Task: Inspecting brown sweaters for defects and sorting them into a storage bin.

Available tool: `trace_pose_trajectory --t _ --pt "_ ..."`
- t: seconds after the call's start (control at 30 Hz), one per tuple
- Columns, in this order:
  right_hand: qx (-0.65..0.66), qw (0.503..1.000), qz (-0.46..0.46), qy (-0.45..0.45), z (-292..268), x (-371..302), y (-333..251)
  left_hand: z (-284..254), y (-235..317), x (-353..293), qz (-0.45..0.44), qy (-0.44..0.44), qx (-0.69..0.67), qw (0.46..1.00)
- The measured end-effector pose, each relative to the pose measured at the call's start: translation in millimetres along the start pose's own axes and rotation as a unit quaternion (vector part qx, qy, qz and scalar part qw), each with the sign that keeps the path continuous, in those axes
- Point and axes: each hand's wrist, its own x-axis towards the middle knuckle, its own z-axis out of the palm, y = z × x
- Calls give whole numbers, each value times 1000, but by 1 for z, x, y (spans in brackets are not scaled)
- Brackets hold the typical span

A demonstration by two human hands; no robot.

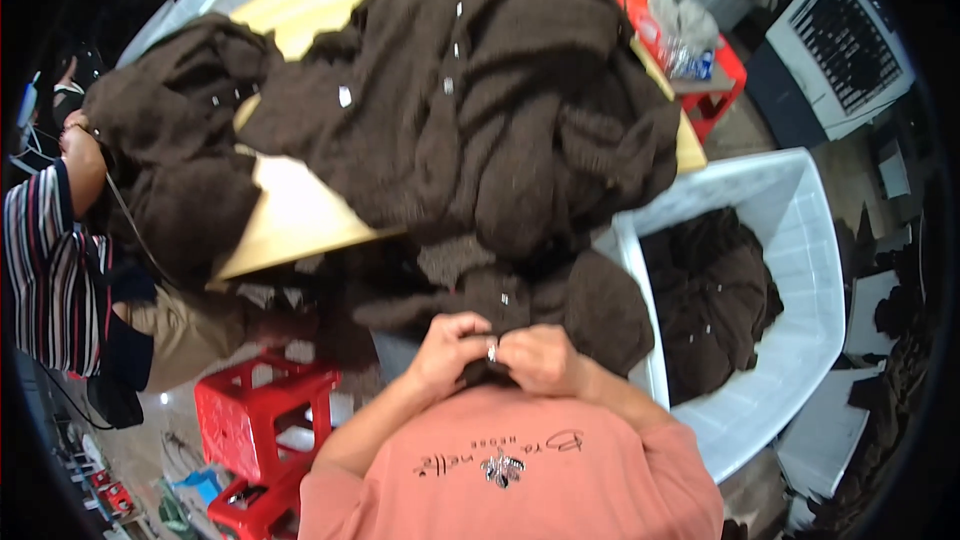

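Close to my body, a dark brown knit garment (605, 305) hangs between the table and me, with a small light button or tag on it. My left hand (448, 352) and my right hand (541, 357) meet at its near edge, both with fingers pinched closed on the fabric. A tiny shiny white piece (491, 351), perhaps a button, shows between the fingertips. Just beyond lies a large heap of the same brown knitwear (430, 90), dotted with small pale fastenings. It drapes over the table's near edge.
The yellow-topped table (300, 210) spans the far side. A white plastic bin (812, 270) with brown garments stands right. Red stools (240, 420) are at lower left. At far left, a person in a striped top (50, 270) handles another brown heap. A red stool (725, 80) holds pale cloth.
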Motion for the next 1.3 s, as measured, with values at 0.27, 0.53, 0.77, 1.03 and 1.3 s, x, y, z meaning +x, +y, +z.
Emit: trace_pose_trajectory --t 0.27,0.53,0.77,1.03,1.3 --pt "-25 999 15 -27 -2 1 -4 -14 -18 4 34 -73 -65 995" --pt "-65 996 -15 -55 -3 8 2 -21 -20 10 13 -74 -99 992" --pt "-57 995 58 -49 4 5 -7 -16 -22 -3 88 -50 35 994" --pt "141 973 157 -91 4 3 12 -9 -31 -3 203 80 185 958" --pt "173 929 320 -67 13 1 15 -7 -20 3 360 109 282 882"
